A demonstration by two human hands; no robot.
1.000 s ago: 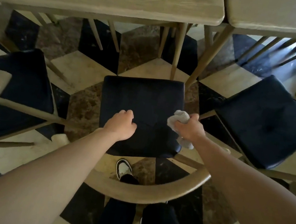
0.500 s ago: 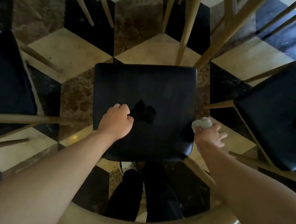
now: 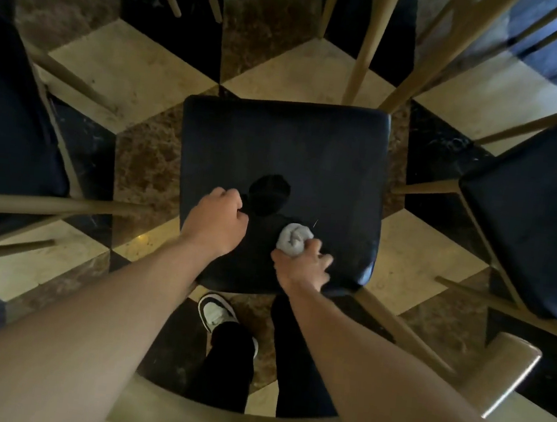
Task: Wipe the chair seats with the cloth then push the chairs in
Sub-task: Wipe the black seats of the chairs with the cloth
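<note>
Cloth (image 3: 293, 240), bunched in right hand (image 3: 302, 268) grip, presses seat (image 3: 310, 152); left hand (image 3: 215, 226) fisted.

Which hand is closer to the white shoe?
Left, though only slightly. The left hand rests on the seat above and slightly left of the shoe; the right hand is above and farther right.

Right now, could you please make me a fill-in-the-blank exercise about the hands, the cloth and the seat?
1. The cloth is held in the ____ hand.
2. The left hand is closed in a ____ on the seat.
3. The colour of the cloth is ____.
4. A seat stands on each side of the middle one, so ____ seats show in all.

Missing words: right; fist; white; three
</note>
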